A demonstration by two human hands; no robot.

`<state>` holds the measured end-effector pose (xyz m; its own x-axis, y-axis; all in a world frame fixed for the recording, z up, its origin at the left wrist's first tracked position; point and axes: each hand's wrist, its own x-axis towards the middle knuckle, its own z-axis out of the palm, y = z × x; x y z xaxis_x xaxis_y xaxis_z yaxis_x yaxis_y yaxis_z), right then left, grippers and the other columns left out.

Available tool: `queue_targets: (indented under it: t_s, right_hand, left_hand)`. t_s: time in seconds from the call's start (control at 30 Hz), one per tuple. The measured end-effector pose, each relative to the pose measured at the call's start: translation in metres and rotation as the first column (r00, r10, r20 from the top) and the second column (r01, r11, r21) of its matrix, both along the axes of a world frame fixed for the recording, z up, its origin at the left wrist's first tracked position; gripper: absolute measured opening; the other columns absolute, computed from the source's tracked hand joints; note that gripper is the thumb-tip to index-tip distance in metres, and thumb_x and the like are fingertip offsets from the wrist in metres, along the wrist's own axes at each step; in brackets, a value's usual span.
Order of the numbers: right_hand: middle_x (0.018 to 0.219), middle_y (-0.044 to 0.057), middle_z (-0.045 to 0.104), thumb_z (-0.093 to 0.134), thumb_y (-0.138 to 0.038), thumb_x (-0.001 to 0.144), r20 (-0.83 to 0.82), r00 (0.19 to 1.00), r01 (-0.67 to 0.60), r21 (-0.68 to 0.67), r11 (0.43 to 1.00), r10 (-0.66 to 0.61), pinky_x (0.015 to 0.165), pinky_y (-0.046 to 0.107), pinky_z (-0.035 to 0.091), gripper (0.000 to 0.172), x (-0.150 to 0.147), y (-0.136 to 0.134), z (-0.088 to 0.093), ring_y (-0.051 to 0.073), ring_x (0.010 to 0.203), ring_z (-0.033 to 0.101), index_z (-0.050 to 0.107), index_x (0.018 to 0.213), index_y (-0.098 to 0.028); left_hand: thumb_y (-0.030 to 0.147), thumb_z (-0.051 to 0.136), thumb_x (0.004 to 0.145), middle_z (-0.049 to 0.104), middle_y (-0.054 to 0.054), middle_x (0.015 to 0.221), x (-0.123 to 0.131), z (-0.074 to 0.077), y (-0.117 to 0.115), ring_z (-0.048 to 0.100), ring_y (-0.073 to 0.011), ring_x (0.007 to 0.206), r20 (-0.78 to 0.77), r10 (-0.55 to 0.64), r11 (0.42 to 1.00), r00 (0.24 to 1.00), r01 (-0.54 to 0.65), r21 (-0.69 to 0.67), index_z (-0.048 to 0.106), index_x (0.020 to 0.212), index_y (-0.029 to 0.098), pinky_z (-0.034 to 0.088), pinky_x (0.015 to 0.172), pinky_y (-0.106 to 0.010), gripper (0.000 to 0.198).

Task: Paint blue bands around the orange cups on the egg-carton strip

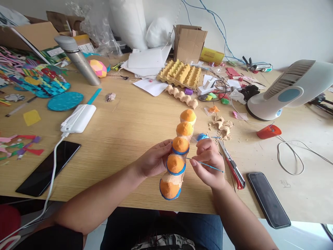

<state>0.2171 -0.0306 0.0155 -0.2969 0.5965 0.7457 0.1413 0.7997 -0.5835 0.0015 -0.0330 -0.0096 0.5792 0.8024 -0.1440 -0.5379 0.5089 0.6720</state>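
Note:
A strip cut from an egg carton (175, 164), with a row of several orange-covered cups, is held at its left side by my left hand (155, 158). Blue bands run around the edges of the three nearest cups; on the two farthest cups I see no blue. My right hand (209, 161) pinches a thin blue stick (212, 167) between thumb and fingers. Its tip reaches the strip's right side, by the second-nearest cup; whether it touches is too fine to tell. Just beyond my right hand lies a small bag of blue clay-like material (202, 136).
A red utility knife (235, 170) and a phone (268, 199) lie to the right, near an orange cup (269, 131) and a white fan (281, 90). Carton scraps (221, 125) and a yellow egg tray (179, 74) are farther back. Left are a power bank (79, 118) and another phone (49, 168).

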Motion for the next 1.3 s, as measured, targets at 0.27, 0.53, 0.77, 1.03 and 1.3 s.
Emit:
queue_targets:
  t_s: [0.27,0.53,0.77,1.03,1.3]
  right_hand:
    - [0.087,-0.002,0.052,0.075,-0.012,0.093,0.053,0.998,0.042,0.034,0.999,-0.043,0.072,0.039,0.045,0.017,-0.0013,-0.0003,0.0003,0.017,0.078,0.056,0.066,0.091,-0.027]
    - [0.086,-0.001,0.052,0.074,-0.012,0.093,0.075,0.992,0.093,0.093,0.991,-0.1,0.072,0.04,0.046,0.018,-0.0005,-0.0002,0.0024,0.018,0.078,0.056,0.066,0.091,-0.027]
    - [0.087,-0.001,0.052,0.074,-0.011,0.092,0.076,0.996,0.044,0.062,0.997,-0.049,0.072,0.04,0.046,0.018,-0.0003,-0.0001,0.0031,0.018,0.079,0.057,0.066,0.091,-0.027]
    - [0.088,-0.001,0.051,0.075,-0.011,0.092,0.078,0.995,0.055,0.048,0.997,-0.059,0.073,0.04,0.046,0.018,0.0015,-0.0005,0.0025,0.018,0.081,0.057,0.066,0.09,-0.027]
    - [0.089,0.0,0.054,0.076,-0.013,0.092,0.116,0.992,0.04,0.033,0.999,-0.044,0.073,0.04,0.048,0.016,0.0029,0.0019,0.0002,0.019,0.082,0.059,0.07,0.09,-0.027]
  left_hand:
    - [0.046,0.085,0.09,0.076,-0.006,0.098,-0.001,-0.0037,-0.0025,0.07,-0.0193,0.085,0.049,0.013,0.999,0.999,-0.011,-0.04,0.078,0.106,0.02,0.054,0.076,-0.031,0.032]
    - [0.045,0.084,0.091,0.076,-0.006,0.1,-0.0023,-0.004,-0.0035,0.071,-0.0202,0.089,0.036,0.033,0.999,0.999,-0.032,-0.033,0.078,0.108,0.019,0.054,0.082,-0.032,0.031]
    - [0.044,0.087,0.089,0.074,-0.004,0.094,-0.0003,-0.0002,-0.0038,0.068,-0.0176,0.081,0.019,0.048,0.999,0.999,-0.048,-0.02,0.079,0.102,0.021,0.051,0.078,-0.029,0.028]
    - [0.044,0.089,0.087,0.073,-0.004,0.092,0.002,0.0006,-0.004,0.066,-0.0133,0.078,-0.032,0.12,0.993,0.992,-0.12,-0.003,0.076,0.1,0.018,0.052,0.074,-0.026,0.032]
    - [0.043,0.091,0.085,0.075,-0.004,0.087,0.0037,0.0007,-0.0035,0.068,-0.0133,0.075,-0.028,0.146,0.989,0.989,-0.146,0.023,0.076,0.098,0.016,0.055,0.071,-0.025,0.034]
